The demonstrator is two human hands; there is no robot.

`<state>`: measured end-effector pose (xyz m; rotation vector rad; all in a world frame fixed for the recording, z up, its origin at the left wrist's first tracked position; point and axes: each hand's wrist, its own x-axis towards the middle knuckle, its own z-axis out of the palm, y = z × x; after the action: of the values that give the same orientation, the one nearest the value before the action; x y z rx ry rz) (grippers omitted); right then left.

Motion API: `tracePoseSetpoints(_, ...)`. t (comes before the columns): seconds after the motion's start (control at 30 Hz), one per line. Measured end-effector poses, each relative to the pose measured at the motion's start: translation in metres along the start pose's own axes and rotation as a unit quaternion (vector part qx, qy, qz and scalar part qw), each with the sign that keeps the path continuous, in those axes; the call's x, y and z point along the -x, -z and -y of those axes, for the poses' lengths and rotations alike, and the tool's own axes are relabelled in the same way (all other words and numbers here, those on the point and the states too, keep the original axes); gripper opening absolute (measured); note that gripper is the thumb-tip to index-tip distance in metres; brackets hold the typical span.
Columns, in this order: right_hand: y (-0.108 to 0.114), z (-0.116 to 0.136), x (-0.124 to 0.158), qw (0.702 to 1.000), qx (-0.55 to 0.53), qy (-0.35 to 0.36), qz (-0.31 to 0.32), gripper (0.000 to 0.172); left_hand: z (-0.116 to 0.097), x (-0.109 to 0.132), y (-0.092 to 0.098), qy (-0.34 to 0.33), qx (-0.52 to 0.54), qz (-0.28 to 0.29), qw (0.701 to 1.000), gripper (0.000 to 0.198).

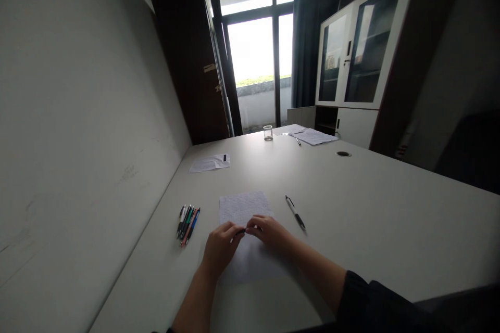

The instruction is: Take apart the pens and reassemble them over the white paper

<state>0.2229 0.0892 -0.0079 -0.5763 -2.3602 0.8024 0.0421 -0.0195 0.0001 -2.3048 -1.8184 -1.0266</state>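
Observation:
Both hands meet over a sheet of handwritten paper [244,205] on the white table. Between their fingertips is a short, dark pen-like object [242,230], mostly covered by the fingers. My left hand [222,244] pinches its left end, and my right hand [267,229] pinches its right end. To the right of the paper lies a white-and-black pen [296,213], apart from both hands. Left of the paper, several pens [188,225] in green, blue, red, black and white lie side by side in a bunch.
On the white table [375,208] a glass [267,132] stands near the far edge. Papers [315,136] and another pen [298,141] lie at the back right, by a round cable hole [344,154]. Another sheet [209,164] lies near the left wall [97,114].

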Motion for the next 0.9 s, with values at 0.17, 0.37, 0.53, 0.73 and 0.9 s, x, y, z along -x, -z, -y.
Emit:
tracePoseSetpoints(0.17, 0.0013, 0.0021, 0.0013, 1.000, -0.013, -0.009, -0.002, 0.009, 0.0013, -0.0003, -0.0016, 0.001, 0.006, -0.010, 1.000, 0.018)
tracePoseSetpoints(0.37, 0.0029, 0.0023, 0.0016, 1.000, 0.012, -0.003, -0.010, 0.021, 0.0006, -0.0001, -0.0006, 0.005, 0.015, -0.012, 1.000, 0.018)
tracePoseSetpoints(0.53, 0.0012, -0.0008, 0.0013, 1.000, 0.022, 0.005, 0.001, 0.024, 0.0003, -0.0002, 0.0003, 0.007, 0.014, -0.002, 1.000, 0.017)
tracePoseSetpoints(0.73, 0.0002, -0.0007, 0.0008, 1.000, -0.002, 0.004, -0.003, 0.009, 0.0012, 0.0005, -0.0012, 0.006, 0.010, -0.010, 1.000, 0.019)
tracePoseSetpoints(0.9, 0.0011, 0.0018, 0.0020, 1.000, -0.011, -0.008, 0.007, 0.010, 0.0000, 0.0004, -0.0008, 0.007, 0.005, -0.004, 1.000, 0.018)
